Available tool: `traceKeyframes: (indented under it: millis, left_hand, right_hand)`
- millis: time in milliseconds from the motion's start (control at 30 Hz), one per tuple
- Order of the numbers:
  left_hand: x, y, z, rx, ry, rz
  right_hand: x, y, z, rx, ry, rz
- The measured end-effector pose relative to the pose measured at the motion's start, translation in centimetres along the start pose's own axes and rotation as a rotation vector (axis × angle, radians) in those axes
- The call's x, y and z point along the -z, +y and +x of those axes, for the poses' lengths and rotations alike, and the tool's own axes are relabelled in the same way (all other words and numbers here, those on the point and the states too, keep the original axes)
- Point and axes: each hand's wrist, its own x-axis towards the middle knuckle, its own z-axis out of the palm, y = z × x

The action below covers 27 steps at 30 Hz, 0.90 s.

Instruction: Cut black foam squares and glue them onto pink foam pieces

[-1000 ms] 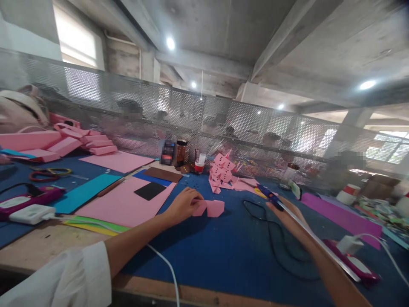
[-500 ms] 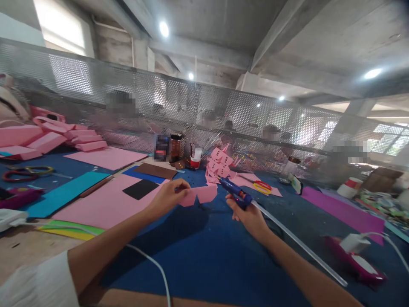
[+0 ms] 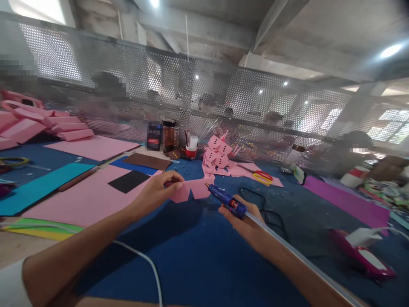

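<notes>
My left hand [image 3: 166,187] pinches one end of a notched strip of pink craft foam or card [image 3: 200,189], held up over the blue table mat [image 3: 191,264]. In my right hand [image 3: 247,219] is a blue hot glue gun [image 3: 225,198], with a long clear glue stick [image 3: 287,245] coming out of its back. Its nozzle is at the strip's right end; whether it touches I cannot tell. Just behind stands a cluster of folded pink pieces [image 3: 217,155] with black dots.
Red-and-yellow scissors [image 3: 263,176] lie on pink sheet at the back. Pink, teal [image 3: 47,187] and black sheets cover the left side. A purple sheet [image 3: 345,200] and a magenta device [image 3: 361,256] are on the right. A perforated metal screen [image 3: 179,98] stands behind.
The glue gun has moved left and down, bringing its nozzle to the right end of the pink strip. My left hand still holds the strip. The whole view has shifted slightly.
</notes>
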Motion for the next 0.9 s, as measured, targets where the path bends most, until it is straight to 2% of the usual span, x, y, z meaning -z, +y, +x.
traceKeyframes:
  millis: [367,900]
  left_hand:
    - [-0.06,0.05,-0.20,0.046,0.002,-0.032]
    - [-0.14,0.04,-0.19,0.036,0.010,-0.024]
  right_hand:
    - [0.08,-0.04,0.16,0.002,0.006,-0.022]
    - [0.28,-0.51,0.18,0.052,0.026,-0.129]
